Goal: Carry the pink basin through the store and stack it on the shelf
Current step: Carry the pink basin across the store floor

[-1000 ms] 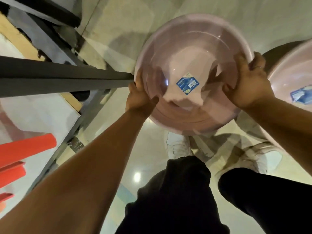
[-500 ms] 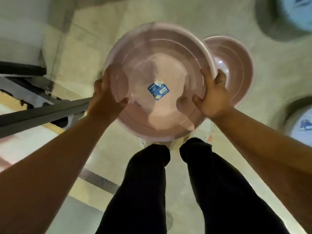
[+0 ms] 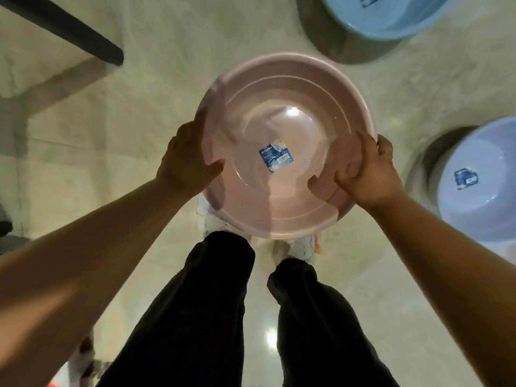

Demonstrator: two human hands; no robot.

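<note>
I hold a round pink basin (image 3: 282, 113) level in front of me, above the pale tiled floor. A blue label (image 3: 276, 159) is stuck in its bottom. My left hand (image 3: 184, 160) grips the left rim, thumb inside the bowl. My right hand (image 3: 368, 171) grips the right rim the same way, thumb inside and fingers curled under the edge. My dark trouser legs and white shoes show below the basin. No shelf surface is visible in this view.
A light blue basin (image 3: 391, 15) sits on the floor at the top right. Another light blue basin (image 3: 480, 185) sits at the right edge. A dark metal bar (image 3: 64, 29) crosses the top left corner.
The view has swung away from the shelf frame at the left. The second pink basin seen behind mine is gone from view, and two blue basins now show on the right. Both hands keep their grip.
</note>
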